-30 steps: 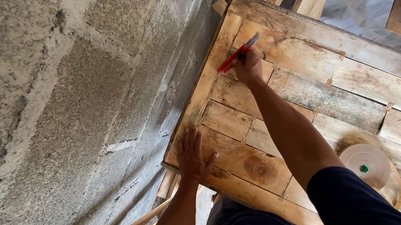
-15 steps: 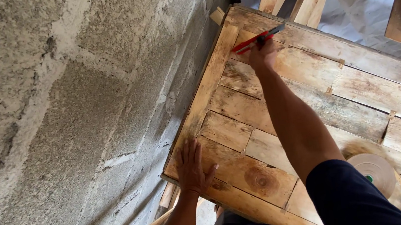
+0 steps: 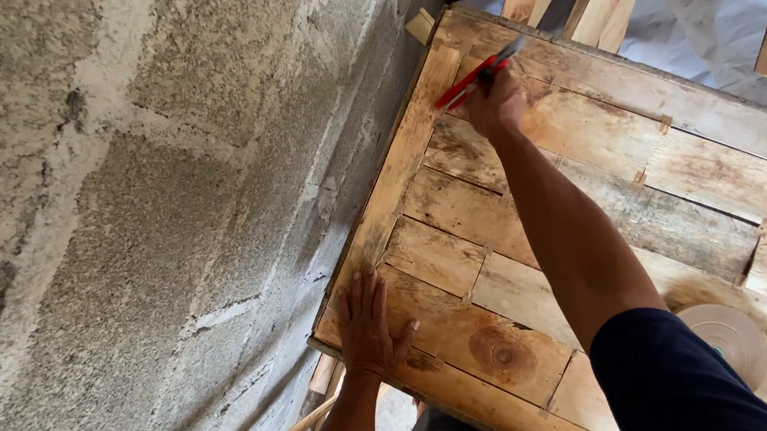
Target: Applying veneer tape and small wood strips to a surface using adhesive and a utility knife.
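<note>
The left hand (image 3: 369, 328) lies flat with fingers spread on the near corner of the patchwork desk (image 3: 590, 173) of worn, stained wooden boards — pressing down, it seems, to steady the surface. The right hand (image 3: 496, 102) reaches across to the far corner beside the rough grey concrete block wall (image 3: 115, 227), fingers closed around a slim red-handled tool (image 3: 476, 78) whose dark tip points outward — held low against the wood. A tan roll of tape (image 3: 730, 340) rests near the right sleeve.
</note>
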